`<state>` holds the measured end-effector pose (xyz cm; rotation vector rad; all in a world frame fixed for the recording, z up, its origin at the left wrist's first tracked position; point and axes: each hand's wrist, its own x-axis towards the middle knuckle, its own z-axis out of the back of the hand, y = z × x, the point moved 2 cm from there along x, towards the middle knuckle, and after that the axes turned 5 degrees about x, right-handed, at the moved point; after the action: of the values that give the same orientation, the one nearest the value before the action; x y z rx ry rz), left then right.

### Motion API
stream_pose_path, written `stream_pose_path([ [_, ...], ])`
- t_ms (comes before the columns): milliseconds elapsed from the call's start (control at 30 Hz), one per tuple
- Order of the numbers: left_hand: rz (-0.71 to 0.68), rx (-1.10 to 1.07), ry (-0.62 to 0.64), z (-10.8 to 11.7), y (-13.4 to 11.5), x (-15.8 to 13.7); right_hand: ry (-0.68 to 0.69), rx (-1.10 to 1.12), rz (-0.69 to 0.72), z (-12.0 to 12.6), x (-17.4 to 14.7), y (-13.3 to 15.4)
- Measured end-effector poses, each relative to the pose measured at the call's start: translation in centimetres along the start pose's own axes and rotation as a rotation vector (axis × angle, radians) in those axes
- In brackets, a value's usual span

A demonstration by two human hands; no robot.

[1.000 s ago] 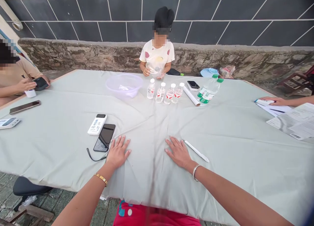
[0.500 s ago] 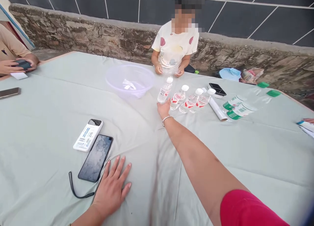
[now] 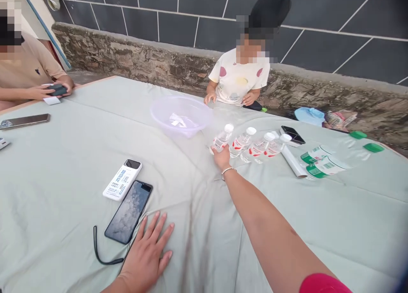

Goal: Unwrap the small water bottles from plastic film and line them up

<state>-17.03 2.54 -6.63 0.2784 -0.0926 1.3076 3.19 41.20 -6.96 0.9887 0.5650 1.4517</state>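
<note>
Right hand (image 3: 222, 158) grasps the lower part of a clear plastic bottle with a white cap and a red-and-white label (image 3: 221, 140), the leftmost of four; whether its base is off the worktop (image 3: 63, 178) cannot be told. A second ago this hand lay flat on the cloth, well short of the bottles. Three matching clear bottles with white caps (image 3: 242, 143) stand just to its right, and a translucent lilac plastic basin (image 3: 162, 122) sits beyond it to the left. Left hand (image 3: 145, 257) stays flat and released, fingers spread, just right of a black rectangular smartphone (image 3: 129, 212). Across from the right hand, a co-worker's hands (image 3: 250, 98), which held something clear between them half a second ago, are now spread wider apart.
</note>
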Motion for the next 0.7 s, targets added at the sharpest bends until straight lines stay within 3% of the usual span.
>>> stream_pose_path([
  [167,0.021,-0.045,-0.001,-1.4,0.1,-0.3,0.044,0.069,-0.078,2.8,-9.4,2.4],
  [400,0.061,-0.144,0.103,-1.3,0.4,0.1,0.256,0.337,-0.029,8.0,-23.9,3.2],
  [533,0.067,-0.161,0.134,-0.7,0.5,0.3,0.353,0.506,-0.162,10.5,-32.2,2.9],
  [600,0.065,-0.16,0.14,-0.5,0.6,0.4,0.377,0.553,-0.189,11.1,-34.7,3.2],
  [700,0.064,-0.151,0.151,-0.4,0.8,0.3,0.349,0.554,-0.19,11.6,-35.8,4.2],
])
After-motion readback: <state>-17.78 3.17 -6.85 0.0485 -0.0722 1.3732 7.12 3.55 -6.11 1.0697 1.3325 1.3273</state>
